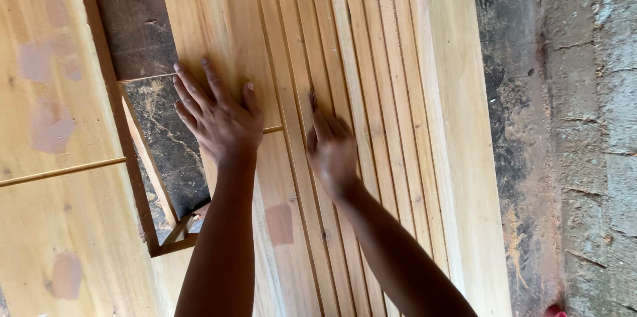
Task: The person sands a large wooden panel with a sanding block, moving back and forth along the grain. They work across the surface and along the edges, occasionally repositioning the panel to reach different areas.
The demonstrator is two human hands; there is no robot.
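Note:
My left hand [219,118] lies flat with fingers spread on a wide pale wooden board [219,32], near a cross seam in the wood. My right hand [330,148] rests just to its right, fingers together, pressing on several narrow wooden slats [371,58] that stand on edge side by side. Neither hand grips anything. A broad pale plank [464,158] runs along the right of the slats.
A large wooden panel with pinkish filler patches [53,125] lies at the left, edged by a dark strip [113,91]. A dark gap [166,144] shows rough floor between the panels. Rough concrete and dirt ground [570,125] runs down the right side.

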